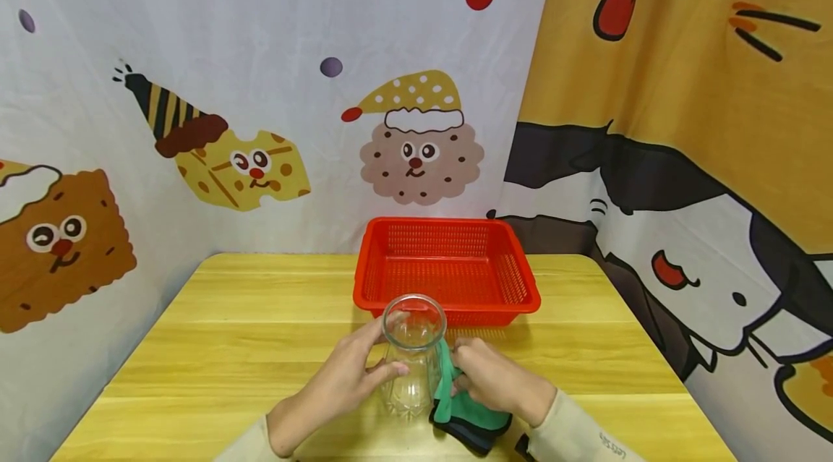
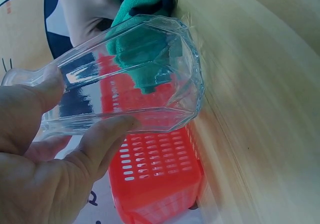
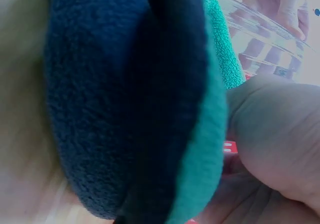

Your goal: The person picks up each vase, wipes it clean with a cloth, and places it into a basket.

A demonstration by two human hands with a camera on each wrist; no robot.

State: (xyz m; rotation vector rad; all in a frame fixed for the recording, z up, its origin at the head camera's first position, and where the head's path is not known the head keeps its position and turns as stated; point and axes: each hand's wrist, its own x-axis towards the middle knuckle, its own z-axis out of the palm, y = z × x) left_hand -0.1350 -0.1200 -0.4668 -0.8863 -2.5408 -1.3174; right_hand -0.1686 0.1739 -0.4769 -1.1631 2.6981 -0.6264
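Note:
A clear glass vase (image 1: 411, 375) with a rounded rim and faceted lower walls stands near the middle front of the table. My left hand (image 1: 351, 374) grips it from the left, thumb on the near side and fingers round the back. In the left wrist view the glass vase (image 2: 130, 78) slants across, its faceted base toward the wood. My right hand (image 1: 493, 380) pinches a bunched cloth (image 1: 478, 413), green on one side and dark on the other, against the vase's right side. In the right wrist view the cloth's dark face (image 3: 115, 98) fills much of the picture.
A red plastic basket (image 1: 449, 314) with perforated walls stands just behind the vase at the table's back. The wooden table (image 1: 260, 346) has patterned curtains (image 1: 280, 86) behind it and at its sides. A small dark object (image 1: 523, 445) lies by the right sleeve.

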